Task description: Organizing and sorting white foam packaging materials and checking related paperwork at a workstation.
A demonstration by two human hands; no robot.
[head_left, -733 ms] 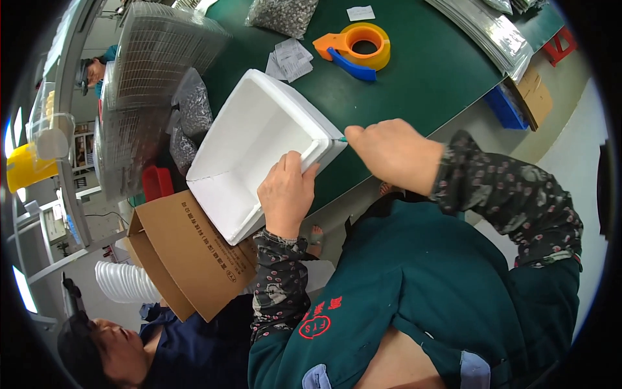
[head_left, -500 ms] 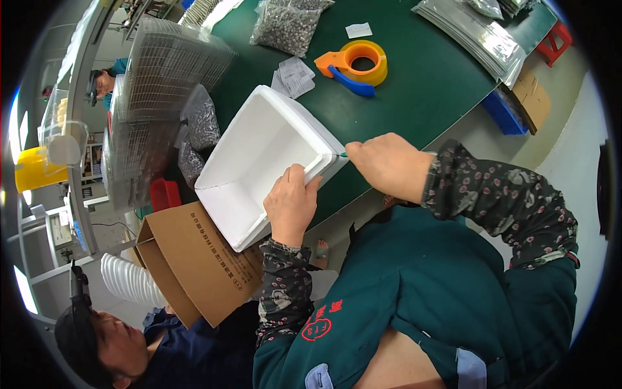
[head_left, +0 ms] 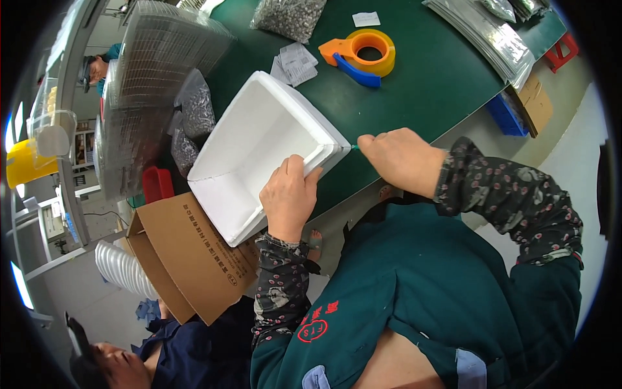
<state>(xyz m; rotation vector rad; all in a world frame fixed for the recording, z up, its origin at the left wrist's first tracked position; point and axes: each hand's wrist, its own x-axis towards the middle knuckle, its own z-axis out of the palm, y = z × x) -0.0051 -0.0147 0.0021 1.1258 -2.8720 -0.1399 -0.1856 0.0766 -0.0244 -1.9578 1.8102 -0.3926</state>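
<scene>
White foam box (head_left: 259,152) lies tilted over the near edge of the green table (head_left: 421,91), above a carton (head_left: 188,259). Our left hand (head_left: 288,198) grips its near wall; our right hand (head_left: 398,159) pinches a thin green-tipped tool (head_left: 354,147) at its corner. We judge a slip could gouge the foam or tip the box off.

Green counter (head_left: 414,97) under even light, pale grey floor (head_left: 570,149) on the right, white metal shelving (head_left: 45,214) at left, bright window glare (head_left: 10,136) beyond
</scene>
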